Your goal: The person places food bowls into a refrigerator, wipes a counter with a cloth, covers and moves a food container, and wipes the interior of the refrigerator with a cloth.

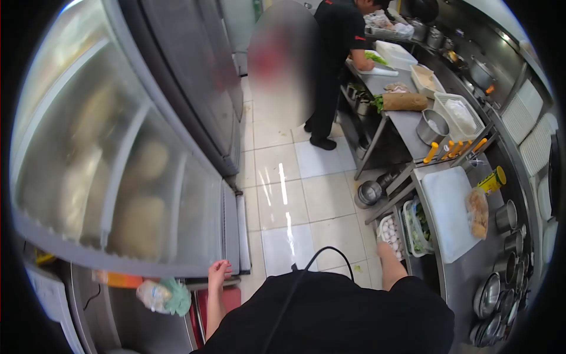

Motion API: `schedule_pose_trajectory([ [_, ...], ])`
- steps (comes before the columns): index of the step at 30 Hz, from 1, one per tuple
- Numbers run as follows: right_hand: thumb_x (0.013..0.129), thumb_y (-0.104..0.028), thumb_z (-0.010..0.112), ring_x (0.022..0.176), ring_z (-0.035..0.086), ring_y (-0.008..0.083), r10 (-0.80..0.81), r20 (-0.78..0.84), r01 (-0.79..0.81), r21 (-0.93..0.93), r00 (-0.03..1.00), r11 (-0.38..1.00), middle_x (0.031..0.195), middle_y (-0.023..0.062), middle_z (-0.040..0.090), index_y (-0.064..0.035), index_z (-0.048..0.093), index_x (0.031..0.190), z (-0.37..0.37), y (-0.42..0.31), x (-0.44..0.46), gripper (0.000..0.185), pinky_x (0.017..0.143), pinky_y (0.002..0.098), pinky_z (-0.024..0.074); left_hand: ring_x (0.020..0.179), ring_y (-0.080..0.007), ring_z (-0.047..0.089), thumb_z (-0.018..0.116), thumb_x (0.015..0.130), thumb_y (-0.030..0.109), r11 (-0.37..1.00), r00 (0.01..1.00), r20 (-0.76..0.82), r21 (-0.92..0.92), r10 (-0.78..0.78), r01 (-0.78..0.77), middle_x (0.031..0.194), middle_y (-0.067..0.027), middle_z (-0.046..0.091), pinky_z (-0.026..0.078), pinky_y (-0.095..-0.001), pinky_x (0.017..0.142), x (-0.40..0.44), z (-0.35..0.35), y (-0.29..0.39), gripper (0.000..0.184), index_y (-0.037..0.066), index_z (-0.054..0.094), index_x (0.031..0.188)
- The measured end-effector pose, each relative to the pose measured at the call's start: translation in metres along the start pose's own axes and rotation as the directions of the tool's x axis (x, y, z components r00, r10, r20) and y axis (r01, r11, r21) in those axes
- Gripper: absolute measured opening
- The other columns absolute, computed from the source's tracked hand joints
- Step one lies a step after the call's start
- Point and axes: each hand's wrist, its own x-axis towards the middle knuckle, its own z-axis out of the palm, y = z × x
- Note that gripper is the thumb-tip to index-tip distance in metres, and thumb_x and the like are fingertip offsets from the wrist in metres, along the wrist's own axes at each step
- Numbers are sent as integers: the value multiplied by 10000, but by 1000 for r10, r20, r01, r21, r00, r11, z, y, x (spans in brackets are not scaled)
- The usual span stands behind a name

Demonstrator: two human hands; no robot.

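Well left of the white cutting board (449,209), your frosted cabinet door (124,141) shows blurred pale bundles behind it, and a knotted plastic bag (162,296) lies below its lower edge. Your left hand (220,271) is by that edge, fingers loosely open and slightly bent; you can't tell whether they touch it. Between door and board, the tiled floor (280,194) gives you an aisle, with metal pots (369,193) standing on it up-left of the board. Your right hand (384,246) is left of and below the board, at the near edge of the white basket (381,227) of egg-like pieces; you can't tell how its fingers are set. Between basket and board sits a tub (408,239) of leafy greens. Beyond the board, a steel pot (432,127) holds something white; right of the board, a bagged loaf (477,212) overlaps its edge
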Motion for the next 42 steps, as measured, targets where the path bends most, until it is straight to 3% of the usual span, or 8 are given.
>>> schedule_pose_trajectory([
  [8,721,-406,582,726,572,318,-222,-258,282,225,940,933,738,147,600,-71,625,749,-200,-250,133,339,642,404,448,685,-104,554,561,797,226,968,998,30,243,63,-69,820,-21,587,426,-241,569,172,18,96,228,60,563,954],
  [13,725,-443,576,702,573,311,-58,-369,228,438,928,870,696,153,591,-61,616,735,-280,-264,189,384,621,393,439,658,-95,549,561,796,217,961,989,81,239,125,-141,801,-16,589,410,-219,533,301,43,207,223,45,572,937],
  [18,729,-378,559,861,570,311,412,-193,-207,635,890,744,869,178,600,-60,616,871,-270,-192,216,353,737,392,444,666,-89,547,555,803,222,875,875,384,260,294,-408,813,-22,593,407,-211,526,420,137,336,229,43,573,944],
  [21,722,-400,545,801,577,329,501,-97,-431,385,860,816,844,187,603,-7,599,892,-163,-128,240,432,707,405,447,732,-111,561,543,815,226,852,780,532,188,331,-489,883,-37,601,425,-230,613,446,210,437,252,42,558,987],
  [23,725,-389,584,745,595,302,673,260,-694,495,692,523,771,173,614,-12,608,871,-130,-118,234,405,676,407,449,747,-115,561,543,816,228,823,727,578,157,372,-546,887,-36,601,421,-230,622,476,249,491,245,46,563,978],
  [30,709,-331,606,759,601,287,681,345,-754,431,646,497,822,130,626,3,609,851,-213,-167,373,362,680,368,460,717,-102,556,556,810,220,804,747,567,231,346,-547,870,-27,601,416,-226,600,615,327,607,223,47,572,951],
  [36,761,-347,533,1009,502,318,132,124,-161,269,984,950,1085,174,531,-16,536,1045,-411,-334,661,436,857,398,405,698,-94,556,558,808,229,877,875,406,275,265,-393,852,-27,604,416,-222,587,729,313,665,235,46,571,954],
  [42,716,-320,577,768,583,301,-395,-357,521,405,847,751,787,143,605,-75,594,841,-648,-600,828,276,666,383,457,659,-95,549,556,808,265,942,963,263,304,59,-140,850,-29,608,417,-220,569,877,305,709,241,63,570,939],
])
